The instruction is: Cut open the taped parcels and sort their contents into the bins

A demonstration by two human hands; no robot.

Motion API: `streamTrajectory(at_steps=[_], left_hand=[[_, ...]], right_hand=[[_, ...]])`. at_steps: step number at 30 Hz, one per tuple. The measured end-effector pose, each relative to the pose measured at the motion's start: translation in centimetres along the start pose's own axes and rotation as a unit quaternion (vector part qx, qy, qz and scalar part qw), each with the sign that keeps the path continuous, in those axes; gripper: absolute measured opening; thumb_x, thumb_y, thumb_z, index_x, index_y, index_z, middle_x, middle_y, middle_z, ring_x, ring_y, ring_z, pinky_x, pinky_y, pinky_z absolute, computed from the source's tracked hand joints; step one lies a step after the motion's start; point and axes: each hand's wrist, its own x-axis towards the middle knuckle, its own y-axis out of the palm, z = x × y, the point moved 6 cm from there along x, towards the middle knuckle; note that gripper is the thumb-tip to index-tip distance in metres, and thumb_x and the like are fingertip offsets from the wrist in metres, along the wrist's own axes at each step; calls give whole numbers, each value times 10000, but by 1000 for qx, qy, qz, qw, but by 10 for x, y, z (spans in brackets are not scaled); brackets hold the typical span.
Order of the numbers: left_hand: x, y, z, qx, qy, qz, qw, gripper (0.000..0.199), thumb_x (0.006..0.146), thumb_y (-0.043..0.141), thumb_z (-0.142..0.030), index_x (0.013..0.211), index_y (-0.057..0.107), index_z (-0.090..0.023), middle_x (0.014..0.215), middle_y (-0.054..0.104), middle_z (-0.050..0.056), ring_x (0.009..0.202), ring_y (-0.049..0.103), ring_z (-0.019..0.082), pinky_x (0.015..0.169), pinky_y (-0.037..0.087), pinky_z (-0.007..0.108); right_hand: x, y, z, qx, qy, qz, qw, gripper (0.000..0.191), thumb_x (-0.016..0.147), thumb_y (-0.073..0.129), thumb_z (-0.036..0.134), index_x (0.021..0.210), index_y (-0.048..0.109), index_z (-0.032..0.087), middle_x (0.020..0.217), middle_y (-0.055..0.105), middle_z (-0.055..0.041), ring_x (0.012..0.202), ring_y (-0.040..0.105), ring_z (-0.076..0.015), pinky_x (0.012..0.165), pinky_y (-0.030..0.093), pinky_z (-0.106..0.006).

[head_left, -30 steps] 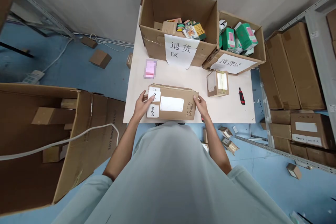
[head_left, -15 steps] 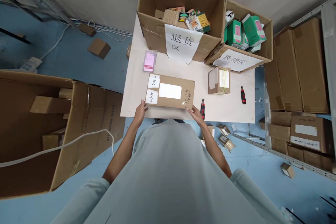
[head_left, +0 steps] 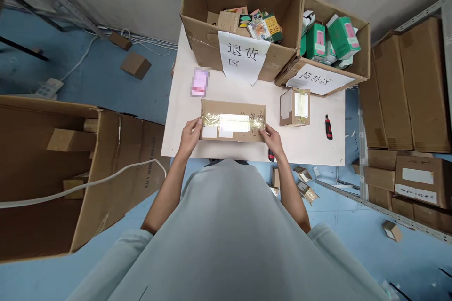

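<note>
A long cardboard box (head_left: 229,136) is held at its two ends over the near edge of the white table (head_left: 310,150). Its visible face carries white labels and a strip of shiny tape. My left hand (head_left: 190,135) grips the left end, thumb on top. On the right end, my right hand (head_left: 273,139) holds the box the same way. Close by my right hand lies a red and black box cutter (head_left: 271,154), partly hidden. A smaller taped cardboard box (head_left: 294,108) stands on the table to the right. Another box cutter (head_left: 328,128) lies beyond it.
Two big open cartons with paper signs, one of colourful packs (head_left: 264,28), one of green boxes (head_left: 316,42), line the table's back. A blurred pink item (head_left: 200,82) lies left. A large open carton (head_left: 137,150) stands at left; shelves of boxes (head_left: 413,174) stand right.
The long box has been turned over, so a taped face with labels now shows instead of the handwritten one. Both hands have shifted their grip higher up its ends.
</note>
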Motion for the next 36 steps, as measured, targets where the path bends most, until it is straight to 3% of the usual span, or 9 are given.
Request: streamTrajectory(at_steps=[3,7,10,15,19,24,27,30,36], left_hand=[[0,7,10,-4,-22,9,1000,705,993,693,-681,1486,723,-177,1584,660,185,1431,664,349,1258,526,484],[-9,2,22,-5,-34,-26,999,737,999,710,-689,1557,658,-210,1688,573,196,1502,610,371,1250,531,496],[-19,2,16,4,-13,-37,999,801,1014,689,-704,1645,564,-227,1697,548,205,1542,570,366,1266,510,503],[-44,30,-39,74,116,-18,990,794,1051,644,-675,1685,521,-212,1551,603,196,1565,523,360,1349,395,564],[-71,71,-89,93,193,73,974,642,1085,614,-641,1617,624,-282,1601,528,159,1642,427,368,1396,336,561],[-88,99,-115,113,254,120,953,626,1107,599,-605,1655,588,-304,1674,468,161,1699,327,398,1409,295,615],[-86,98,-113,132,269,107,948,620,1121,577,-592,1657,572,-279,1645,485,176,1691,342,394,1395,318,615],[-76,84,-96,147,252,66,954,657,1132,539,-603,1675,525,-232,1600,496,200,1652,398,384,1374,358,603],[-50,44,-29,203,164,3,965,715,1127,487,-607,1660,506,-130,1575,508,261,1619,422,431,1367,335,634]], right_hand=[[6,4,-16,-30,4,10,999,682,983,642,756,1365,783,209,1389,814,-136,1274,728,-335,1146,585,-502],[11,0,-39,-23,28,-74,997,817,941,651,830,1417,740,171,1491,745,-201,1348,698,-354,1185,569,-529],[16,-1,-48,-15,20,-94,995,822,941,653,819,1399,741,143,1432,764,-225,1332,708,-348,1202,566,-529],[22,-25,-67,-19,8,-130,991,760,950,609,767,1305,779,116,1359,796,-230,1280,730,-345,1208,551,-519],[20,-61,-88,-39,33,-167,985,721,938,597,717,1288,788,116,1409,786,-231,1331,710,-352,1245,505,-536],[20,-79,-99,-35,50,-173,983,729,935,588,696,1300,789,98,1434,773,-246,1358,699,-355,1255,492,-542],[21,-77,-97,-27,50,-177,983,692,931,613,692,1273,802,121,1421,785,-227,1350,701,-352,1250,495,-552],[20,-66,-88,-23,37,-174,984,670,931,643,698,1235,814,127,1380,804,-217,1314,721,-344,1224,521,-536],[16,-22,-47,-57,-1,-128,990,615,1013,606,645,1221,822,108,1256,834,-216,1165,776,-315,1093,613,-481]])
